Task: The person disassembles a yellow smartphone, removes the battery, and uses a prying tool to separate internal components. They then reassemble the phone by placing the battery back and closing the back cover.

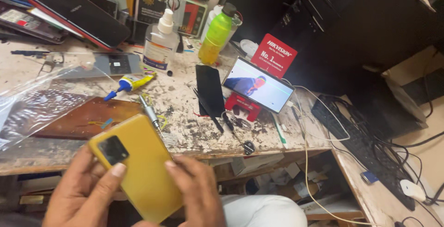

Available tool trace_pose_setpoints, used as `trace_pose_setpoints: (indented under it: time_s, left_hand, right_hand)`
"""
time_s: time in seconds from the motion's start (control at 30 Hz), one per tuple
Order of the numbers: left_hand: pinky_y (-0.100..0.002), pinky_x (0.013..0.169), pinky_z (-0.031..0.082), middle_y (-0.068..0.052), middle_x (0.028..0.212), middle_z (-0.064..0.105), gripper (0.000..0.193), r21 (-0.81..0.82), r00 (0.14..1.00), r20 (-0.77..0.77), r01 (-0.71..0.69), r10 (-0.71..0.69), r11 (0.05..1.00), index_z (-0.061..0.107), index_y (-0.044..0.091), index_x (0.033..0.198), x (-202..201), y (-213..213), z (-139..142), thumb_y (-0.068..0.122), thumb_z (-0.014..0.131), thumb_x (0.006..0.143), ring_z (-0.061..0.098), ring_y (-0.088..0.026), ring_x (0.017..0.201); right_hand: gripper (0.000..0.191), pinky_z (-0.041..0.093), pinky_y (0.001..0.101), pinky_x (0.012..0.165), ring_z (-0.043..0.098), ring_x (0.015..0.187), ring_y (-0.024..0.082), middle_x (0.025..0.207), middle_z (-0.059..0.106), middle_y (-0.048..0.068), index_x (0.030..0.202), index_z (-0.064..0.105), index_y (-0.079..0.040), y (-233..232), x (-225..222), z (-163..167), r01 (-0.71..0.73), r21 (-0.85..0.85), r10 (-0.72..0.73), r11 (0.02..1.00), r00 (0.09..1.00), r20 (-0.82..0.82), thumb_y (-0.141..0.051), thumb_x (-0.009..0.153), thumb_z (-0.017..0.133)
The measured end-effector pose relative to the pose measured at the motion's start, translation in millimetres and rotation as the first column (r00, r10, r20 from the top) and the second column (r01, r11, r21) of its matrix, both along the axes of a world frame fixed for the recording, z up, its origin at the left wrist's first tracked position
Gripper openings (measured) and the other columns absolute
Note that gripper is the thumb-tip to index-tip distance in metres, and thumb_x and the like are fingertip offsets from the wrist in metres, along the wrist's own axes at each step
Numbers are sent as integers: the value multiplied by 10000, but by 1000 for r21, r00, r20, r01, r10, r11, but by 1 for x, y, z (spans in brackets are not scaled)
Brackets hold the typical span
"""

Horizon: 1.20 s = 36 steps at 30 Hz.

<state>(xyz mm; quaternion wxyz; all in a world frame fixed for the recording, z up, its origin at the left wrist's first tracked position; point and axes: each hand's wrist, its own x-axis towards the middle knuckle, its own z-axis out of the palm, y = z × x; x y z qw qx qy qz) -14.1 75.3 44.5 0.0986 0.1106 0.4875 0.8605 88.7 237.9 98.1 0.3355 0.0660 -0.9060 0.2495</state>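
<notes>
Both hands grip a yellow phone (141,167), back side up: left hand (81,192) thumb near its camera, right hand (199,192) fingers apparently curled on the edge.

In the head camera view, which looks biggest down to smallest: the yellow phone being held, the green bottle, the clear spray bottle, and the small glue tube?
1. Yellow phone, though it is nearest the camera, which enlarges it.
2. and 3. Clear spray bottle and green bottle look about alike, so no ranking.
4. Glue tube, clearly smallest.
</notes>
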Motion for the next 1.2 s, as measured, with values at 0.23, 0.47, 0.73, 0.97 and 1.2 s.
trace_pose_setpoints:
  time_s: [0.23, 0.47, 0.73, 0.97, 1.2]
  left_hand:
    - [-497, 923, 554, -242, 1449, 602, 652, 53, 995, 19, -103, 102, 993, 372, 18, 1613, 3, 15, 22, 57, 547, 986, 623, -343, 1283]
    - [-618, 1031, 408, -278, 1554, 420, 1080, 330, 995, 32, 82, -97, 940, 139, 204, 1699, 13, 36, 26, 830, 443, 874, 523, -465, 1328]
    - [-622, 1016, 431, -263, 1511, 479, 1133, 324, 955, 277, 9, -104, 946, 276, 140, 1657, 18, 38, 12, 893, 358, 814, 554, -455, 1307]
    - [-591, 995, 449, -295, 1459, 516, 1165, 536, 877, 338, 120, -343, 835, 382, 28, 1575, 4, 17, 2, 890, 499, 801, 558, -439, 1306]
    - [-663, 952, 430, -319, 1495, 449, 1282, 299, 974, 195, 50, -113, 953, 204, 132, 1690, -17, 1, 9, 894, 586, 732, 512, -533, 1311]
  right_hand:
    - [733, 488, 516, 1169, 581, 1400, 429, 1507, 540, 264, 1454, 582, -53, -1, -7, 7, -23, 37, 19, 999, 993, 115, -435, 891, 854]
    - [348, 451, 488, 1134, 594, 1361, 397, 1418, 589, 256, 1340, 641, -72, -20, -6, 13, -87, -311, 131, 946, 984, 124, -173, 1018, 553]
    - [419, 447, 477, 1180, 592, 1398, 388, 1442, 582, 249, 1374, 593, -65, -36, -14, 7, -105, -505, 151, 857, 987, 51, -192, 976, 629]
    - [566, 445, 481, 1222, 583, 1440, 389, 1486, 571, 241, 1431, 538, -55, -28, -19, 18, -110, -410, 116, 905, 993, -11, -211, 916, 714]
    - [573, 426, 503, 1114, 544, 1325, 381, 1438, 579, 232, 1377, 541, -28, 31, -54, 32, 177, -69, -174, 982, 984, 40, -246, 889, 748]
